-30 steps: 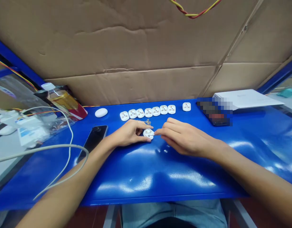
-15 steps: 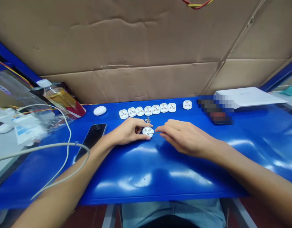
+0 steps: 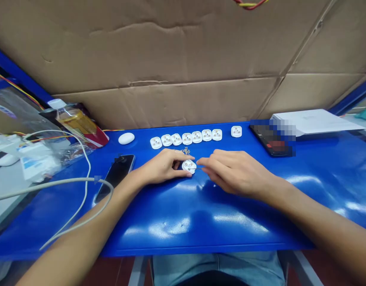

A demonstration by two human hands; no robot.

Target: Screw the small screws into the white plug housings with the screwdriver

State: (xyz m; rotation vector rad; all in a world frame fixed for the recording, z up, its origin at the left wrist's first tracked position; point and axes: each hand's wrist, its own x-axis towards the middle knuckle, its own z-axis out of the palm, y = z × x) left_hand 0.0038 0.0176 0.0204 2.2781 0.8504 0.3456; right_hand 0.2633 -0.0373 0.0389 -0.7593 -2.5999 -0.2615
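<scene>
My left hand point(image 3: 168, 166) grips a small white plastic plug housing point(image 3: 188, 163) between thumb and fingers, low over the blue table. Metal contacts show inside the housing. My right hand point(image 3: 230, 171) is closed round a thin metal shaft point(image 3: 198, 168), which looks like a screwdriver or tweezers; its handle is hidden in the palm. The shaft's tip reaches into the housing from the right. Just behind lies a small pile of brass-coloured screws or pins point(image 3: 186, 151). Several similar white housings point(image 3: 187, 138) stand in a row farther back, with one more housing point(image 3: 236, 131) apart to the right.
A phone point(image 3: 117, 174) lies left of my left arm, with a looped grey cable point(image 3: 87, 174) nearby. A bottle point(image 3: 72, 123) and a white oval case point(image 3: 126, 138) stand at the back left. At the back right are a dark device point(image 3: 270, 143) and a white box point(image 3: 316, 121). Cardboard point(image 3: 183, 51) walls the back.
The view has shifted slightly, so everything sits a little farther right. Both hands keep their holds, and the shaft's tip stays in the housing.
</scene>
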